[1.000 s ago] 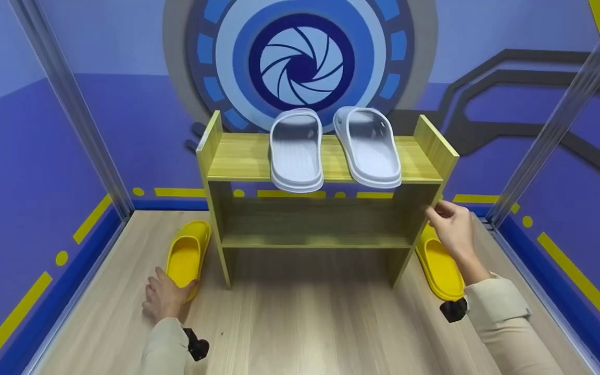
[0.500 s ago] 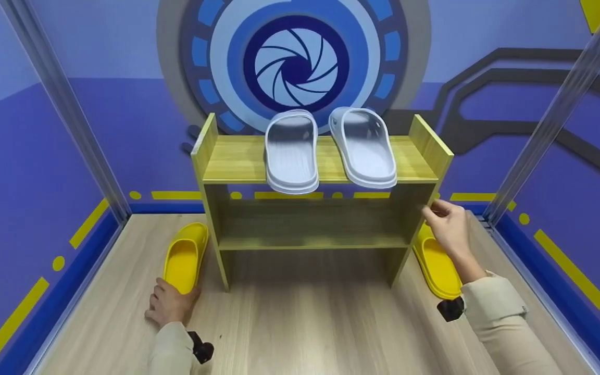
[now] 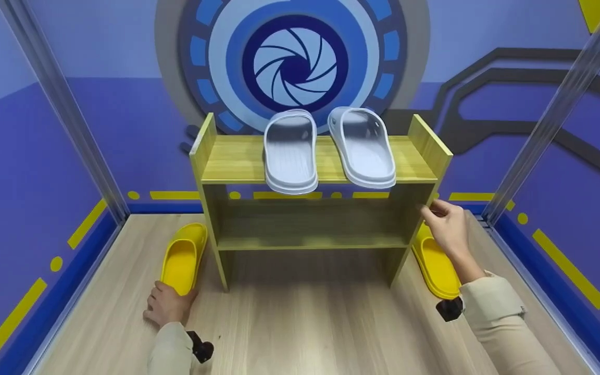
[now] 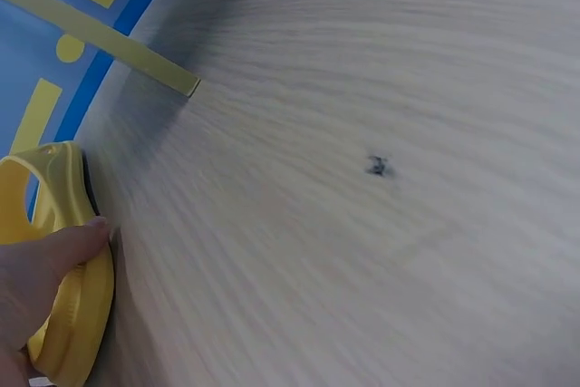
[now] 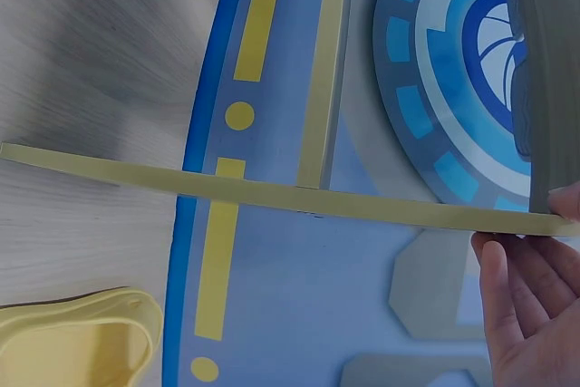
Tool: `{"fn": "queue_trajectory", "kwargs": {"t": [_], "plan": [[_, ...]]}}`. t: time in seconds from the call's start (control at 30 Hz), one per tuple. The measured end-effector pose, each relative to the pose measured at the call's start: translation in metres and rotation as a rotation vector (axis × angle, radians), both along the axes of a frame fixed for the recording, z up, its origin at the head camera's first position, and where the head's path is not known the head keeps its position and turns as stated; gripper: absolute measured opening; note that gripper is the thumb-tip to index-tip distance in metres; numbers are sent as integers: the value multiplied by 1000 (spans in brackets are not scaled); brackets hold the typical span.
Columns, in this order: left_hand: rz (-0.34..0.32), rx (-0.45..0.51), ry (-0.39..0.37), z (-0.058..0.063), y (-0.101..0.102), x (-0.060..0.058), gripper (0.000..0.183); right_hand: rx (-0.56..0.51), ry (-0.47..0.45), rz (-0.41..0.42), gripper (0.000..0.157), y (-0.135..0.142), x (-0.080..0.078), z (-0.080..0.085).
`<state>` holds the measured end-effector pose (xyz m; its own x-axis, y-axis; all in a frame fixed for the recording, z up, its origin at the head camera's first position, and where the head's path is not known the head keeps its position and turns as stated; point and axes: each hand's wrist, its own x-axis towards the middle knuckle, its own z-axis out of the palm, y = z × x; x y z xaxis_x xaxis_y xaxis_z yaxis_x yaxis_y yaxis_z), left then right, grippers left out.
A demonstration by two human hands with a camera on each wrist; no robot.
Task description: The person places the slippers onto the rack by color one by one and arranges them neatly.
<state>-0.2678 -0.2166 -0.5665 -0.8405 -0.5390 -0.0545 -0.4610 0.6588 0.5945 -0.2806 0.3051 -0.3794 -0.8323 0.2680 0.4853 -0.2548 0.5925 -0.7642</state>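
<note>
A yellow clog lies on the wooden floor left of the small shoe rack, toe toward the back wall. My left hand grips its heel end; in the left wrist view the thumb presses the clog's inner side, while the other fingers are mostly hidden. At the rack's right side panel, my right hand pinches the front edge, thumb and fingers on opposite faces in the right wrist view. Below that hand lies a second yellow clog, partly covered by it.
Two pale grey clogs stand on the rack's top shelf, their heel ends jutting past its front edge. Blue patterned walls and metal posts enclose the floor at the back and sides.
My left hand has gone from spread fingers beside the yellow clog to a grip round its heel. The right hand keeps its place on the rack. The head view has shifted slightly.
</note>
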Motion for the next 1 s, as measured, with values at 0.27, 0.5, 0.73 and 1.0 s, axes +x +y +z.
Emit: {"fn": "queue_trajectory", "kwargs": {"t": [0.27, 0.5, 0.73, 1.0], "plan": [[-18, 83, 89, 6, -4, -3, 81, -4, 1, 10, 25, 0, 0, 0], [-28, 138, 110, 11, -9, -8, 83, -20, 11, 27, 24, -1, 0, 0], [-89, 171, 120, 22, -20, -6, 87, -46, 36, 44, 20, -1, 0, 0], [-261, 180, 97, 41, -48, 0, 88, -12, 13, 24, 22, 0, 0, 1]]}}
